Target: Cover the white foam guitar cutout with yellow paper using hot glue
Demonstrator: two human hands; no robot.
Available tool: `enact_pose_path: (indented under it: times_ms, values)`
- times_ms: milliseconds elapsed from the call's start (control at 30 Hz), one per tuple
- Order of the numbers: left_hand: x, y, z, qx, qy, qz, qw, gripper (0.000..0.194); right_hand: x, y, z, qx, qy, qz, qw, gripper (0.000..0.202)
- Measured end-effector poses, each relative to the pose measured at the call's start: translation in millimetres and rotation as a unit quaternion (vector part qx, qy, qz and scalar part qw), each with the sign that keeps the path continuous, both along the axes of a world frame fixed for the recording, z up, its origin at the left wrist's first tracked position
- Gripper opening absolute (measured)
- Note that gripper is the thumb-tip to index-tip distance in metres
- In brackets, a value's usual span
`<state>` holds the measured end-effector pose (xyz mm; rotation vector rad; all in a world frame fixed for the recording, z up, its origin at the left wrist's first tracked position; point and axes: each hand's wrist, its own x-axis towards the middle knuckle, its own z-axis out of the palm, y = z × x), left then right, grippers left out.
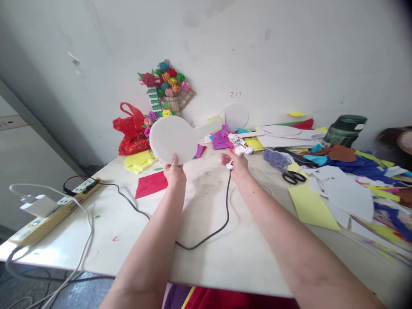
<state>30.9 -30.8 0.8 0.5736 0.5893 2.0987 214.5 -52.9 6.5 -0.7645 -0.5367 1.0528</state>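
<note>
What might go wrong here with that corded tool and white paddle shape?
The black cord passes beneath the left forearm, so it might snag and tug the tool in the right hand. If that's a hot glue gun, as it appears, it might mark the purple paper nearby. The left hand holds the paddle shape near its edge, so it could tilt.

Behind the whitish surface rises a pale, smudged wall with small red writing. A light grey cabinet stands left of the surface; bluish floor shows below the surface's glaring left end.
</note>
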Motion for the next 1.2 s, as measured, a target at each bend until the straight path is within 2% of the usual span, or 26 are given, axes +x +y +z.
enact_pose_path:
  times_ms: [167, 333, 433, 633, 767, 867, 933, 1000, 1100, 1200]
  values:
    - [10.8, -10.4, 4.9, -0.069, -0.08, -0.047, 0.993, 0.034, -9.0, 0.4, -5.8, 0.015, 0.026, 0.052, 0.998, 0.026]
    - [22.4, -16.9, 5.2, -0.09, -0.173, -0.103, 0.975, 0.038, -20.7, 3.0, -13.5, 0.004, 0.008, 0.106, 0.994, 0.028]
    - [29.0, -19.5, 4.0, -0.109, -0.198, -0.132, 0.965, 0.036, -29.2, 1.5, -15.7, 0.005, -0.003, 0.135, 0.991, 0.032]
    - [46.4, -26.7, -2.4, -0.128, -0.145, -0.185, 0.963, 0.029, -41.7, -4.9, -11.5, 0.015, -0.007, 0.163, 0.986, 0.033]
    - [52.2, -26.4, -10.6, -0.139, -0.068, -0.206, 0.966, 0.028, -38.9, -2.0, -10.4, 0.01, -0.008, 0.126, 0.992, 0.032]
    - [42.1, -21.0, -15.7, -0.124, -0.041, -0.229, 0.965, 0.033, -30.0, 2.8, -12.3, 0.005, -0.021, 0.094, 0.995, 0.031]
    - [26.6, -15.7, -17.6, -0.101, -0.019, -0.233, 0.967, 0.05, -22.1, 4.6, -13.3, -0.003, -0.042, 0.086, 0.995, 0.03]
    - [6.4, -9.7, -18.3, -0.127, -0.006, -0.223, 0.967, 0.061, -13.6, 4.7, -13.2, -0.008, -0.064, 0.086, 0.994, 0.028]
    - [-23.8, -1.8, -17.6, -0.158, -0.023, -0.215, 0.963, 0.058, -1.2, 3.5, -12.2, -0.002, -0.103, 0.091, 0.991, 0.025]
    - [-40.6, 2.6, -16.6, -0.141, 0.0, -0.253, 0.957, 0.05, 9.8, 3.7, -12.8, 0.013, -0.153, 0.1, 0.983, 0.023]
